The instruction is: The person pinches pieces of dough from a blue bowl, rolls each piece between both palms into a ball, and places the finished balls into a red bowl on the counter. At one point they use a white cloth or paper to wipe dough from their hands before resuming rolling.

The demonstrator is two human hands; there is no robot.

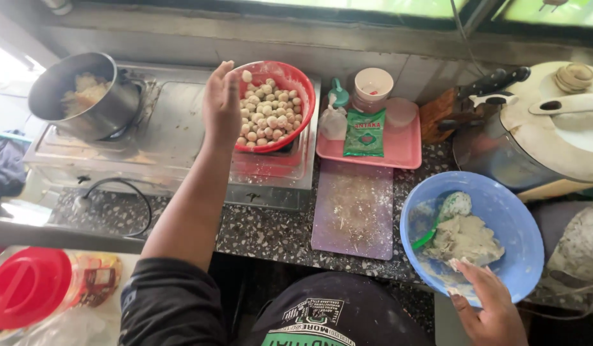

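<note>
We're well along: red basket (301, 96) on the stove is heaped with dough balls (269, 110), left hand (222, 102) open-fingered beside it holding nothing, right hand (489, 306) gripping the blue bowl (509, 211) rim with a modest dough lump (463, 239) left.

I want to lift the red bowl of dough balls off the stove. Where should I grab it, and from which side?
Probably by the rim of the red bowl on its near-right edge, coming from the right: that lip is bare and flared. The left hand crowds the left rim, and the dough balls are heaped inside, so keep it level.
</note>
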